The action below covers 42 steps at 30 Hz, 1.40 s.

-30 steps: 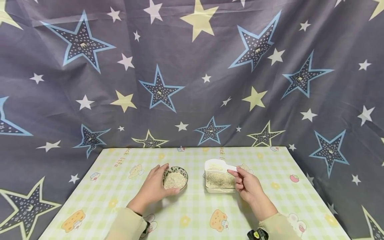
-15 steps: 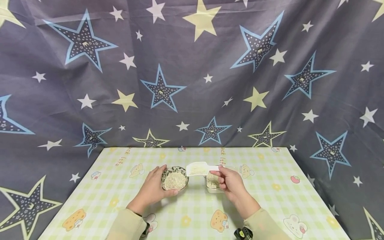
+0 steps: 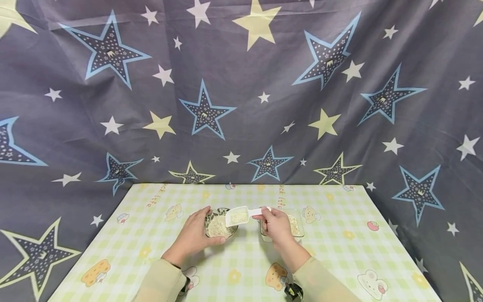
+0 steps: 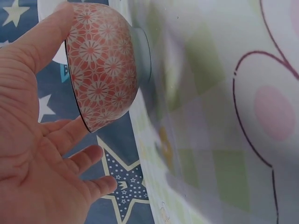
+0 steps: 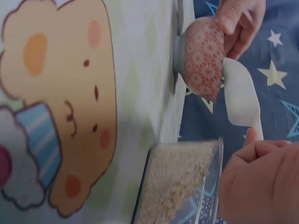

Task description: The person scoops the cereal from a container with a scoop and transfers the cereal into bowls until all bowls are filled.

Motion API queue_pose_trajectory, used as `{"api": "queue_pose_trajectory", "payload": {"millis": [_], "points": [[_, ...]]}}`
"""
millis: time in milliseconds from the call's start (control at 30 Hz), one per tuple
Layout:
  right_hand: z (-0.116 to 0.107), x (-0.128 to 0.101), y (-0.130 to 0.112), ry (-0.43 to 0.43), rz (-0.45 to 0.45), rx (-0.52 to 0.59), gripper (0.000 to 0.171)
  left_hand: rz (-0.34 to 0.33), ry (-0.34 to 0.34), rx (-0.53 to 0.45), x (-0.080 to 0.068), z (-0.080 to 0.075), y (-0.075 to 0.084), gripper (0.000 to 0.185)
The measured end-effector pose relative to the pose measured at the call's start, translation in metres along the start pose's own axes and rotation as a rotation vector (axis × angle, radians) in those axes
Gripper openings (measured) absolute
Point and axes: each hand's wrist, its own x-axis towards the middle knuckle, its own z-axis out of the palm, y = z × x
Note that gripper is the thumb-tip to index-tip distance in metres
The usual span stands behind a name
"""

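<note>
Head view looking down from above, wrist views close at table level, all sharing the bowl (image 3: 220,224).

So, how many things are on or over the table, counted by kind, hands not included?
Bowls: 1, the patterned bowl with grain, held by the left hand.
Clear containers: 1, the container with grain.
Scoops: 1, the white scoop with grain, held over the bowl by the right hand.
Total: 3.
</note>
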Motion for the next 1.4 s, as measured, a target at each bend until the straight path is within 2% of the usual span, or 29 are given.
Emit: {"api": "queue_pose_trajectory", "payload": {"millis": [200, 533, 800, 1400], "points": [[0.015, 0.003, 0.003, 0.040, -0.062, -0.101, 0.035, -0.003, -0.002, 0.004, 0.002, -0.001, 0.002, 0.126], [0.039, -0.009, 0.008, 0.019, -0.115, -0.145, 0.031, -0.016, 0.002, -0.028, 0.000, 0.000, 0.001, 0.127], [0.043, -0.011, 0.005, 0.000, -0.179, -0.128, 0.032, -0.025, 0.001, -0.041, 0.001, 0.000, 0.002, 0.129], [0.039, -0.003, 0.002, 0.018, -0.244, -0.111, 0.024, -0.043, -0.013, -0.031, 0.000, -0.002, 0.005, 0.128]]}}
